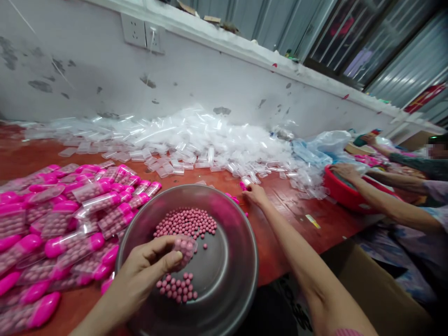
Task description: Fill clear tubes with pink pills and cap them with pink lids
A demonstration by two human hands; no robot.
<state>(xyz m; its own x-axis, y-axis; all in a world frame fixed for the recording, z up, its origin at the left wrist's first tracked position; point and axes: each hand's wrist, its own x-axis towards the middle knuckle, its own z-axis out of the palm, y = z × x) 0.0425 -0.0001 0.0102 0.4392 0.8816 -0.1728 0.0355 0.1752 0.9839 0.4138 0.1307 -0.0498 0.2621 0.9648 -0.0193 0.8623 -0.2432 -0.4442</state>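
My left hand is closed around a small clear plastic tube with pink beads inside, held above a grey metal bowl. Loose pink beads lie in the bowl in two groups, one at its far side and one nearer me. Beyond the bowl's right rim, my right hand pinches a bright pink cap at the table. A few more pink caps lie between that hand and the rim, partly hidden by it.
Filled tubes with pink caps are heaped on the red table at left. A long pile of clear empty tubes runs along the wall. At right, a co-worker's hands are in a red basin, near blue plastic bags.
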